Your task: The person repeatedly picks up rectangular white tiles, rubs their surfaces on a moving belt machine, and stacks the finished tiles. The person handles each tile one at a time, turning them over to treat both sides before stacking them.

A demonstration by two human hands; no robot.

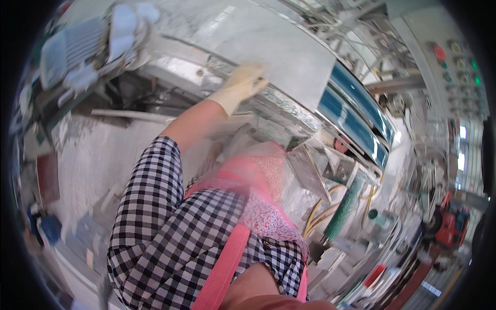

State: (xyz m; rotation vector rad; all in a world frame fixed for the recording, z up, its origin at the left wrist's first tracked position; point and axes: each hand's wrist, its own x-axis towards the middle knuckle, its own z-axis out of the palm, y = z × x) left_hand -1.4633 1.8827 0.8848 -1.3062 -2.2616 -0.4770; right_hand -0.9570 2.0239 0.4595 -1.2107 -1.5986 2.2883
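My left hand (243, 85), in a pale cream glove, reaches out over the near edge of a large flat whitish-grey surface (274, 46). Its fingers are slightly blurred but look apart, with nothing seen between them. Whether the fingertips touch the surface or hover just above it, I cannot tell. Below the glove runs a worn, speckled edge rail (292, 108). My left arm is in a black-and-white checked sleeve (147, 206). Nothing of my right hand shows. A pink apron (243, 173) covers my front.
Glossy teal panels (356, 111) adjoin the surface on the right. A control panel (449, 67) with a red button and green lights stands upper right. Light-blue ribbed pieces (77, 49) lie upper left. A green roller (343, 209) and a red vehicle (452, 225) are at right.
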